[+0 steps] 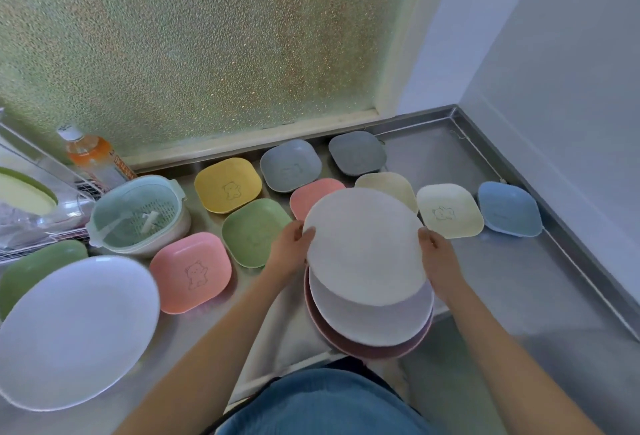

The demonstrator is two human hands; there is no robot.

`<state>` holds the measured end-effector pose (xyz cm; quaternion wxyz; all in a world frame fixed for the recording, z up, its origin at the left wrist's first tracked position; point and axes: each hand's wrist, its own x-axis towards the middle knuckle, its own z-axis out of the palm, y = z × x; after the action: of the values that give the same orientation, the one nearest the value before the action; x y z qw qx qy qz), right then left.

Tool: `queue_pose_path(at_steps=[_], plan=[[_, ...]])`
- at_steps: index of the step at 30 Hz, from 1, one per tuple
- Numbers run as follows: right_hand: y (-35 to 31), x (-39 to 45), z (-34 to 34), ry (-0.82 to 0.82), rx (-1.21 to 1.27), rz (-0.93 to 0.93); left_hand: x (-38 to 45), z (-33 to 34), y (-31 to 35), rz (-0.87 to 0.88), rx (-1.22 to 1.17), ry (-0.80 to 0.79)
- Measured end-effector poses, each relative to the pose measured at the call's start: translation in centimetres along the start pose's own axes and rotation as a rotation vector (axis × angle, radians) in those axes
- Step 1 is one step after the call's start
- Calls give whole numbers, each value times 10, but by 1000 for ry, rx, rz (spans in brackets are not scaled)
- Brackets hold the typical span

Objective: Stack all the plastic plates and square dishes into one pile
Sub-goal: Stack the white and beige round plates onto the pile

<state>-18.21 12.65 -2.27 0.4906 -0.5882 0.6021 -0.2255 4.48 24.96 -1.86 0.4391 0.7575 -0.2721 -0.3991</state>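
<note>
A pale grey-white round plastic plate [363, 247] sits above a lilac round plate [381, 323] and a dusky mauve one [367, 351]. Square plastic dishes come in yellow [227, 185], green [254, 232], pink [190, 271], grey-blue [291, 165], dark grey [357, 152], cream [449, 210] and sky blue [509, 208]; the yellow, pink and cream ones carry a line-drawn bear. The steel counter [519, 278] is dull silver. The bottle [90, 154] holds orange liquid. The window glass [194, 39] is pebbled green.

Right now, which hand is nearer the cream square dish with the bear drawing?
Right. The right hand grips the white plate's right edge, just below-left of the cream dish. The left hand holds the plate's far edge.
</note>
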Motion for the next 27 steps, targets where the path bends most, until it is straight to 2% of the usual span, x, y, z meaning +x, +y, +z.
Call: queue_pose_path(at_steps=[2, 5, 9, 11, 20, 27], plan=[[8, -10, -5, 90, -223, -33, -1, 9, -9, 53, 164, -44], [18, -21, -7, 104, -417, -23, -8, 14, -19, 103, 314, -110], [28, -30, -10, 98, -706, -5, -15, 12, -29, 84, 413, -184], [32, -33, -9, 125, -798, -22, -18, 11, -28, 71, 384, -217], [37, -30, -3, 128, -962, -28, -19, 8, -30, 86, 473, -230], [40, -31, -2, 145, -958, -62, -20, 6, -35, 68, 544, -242]])
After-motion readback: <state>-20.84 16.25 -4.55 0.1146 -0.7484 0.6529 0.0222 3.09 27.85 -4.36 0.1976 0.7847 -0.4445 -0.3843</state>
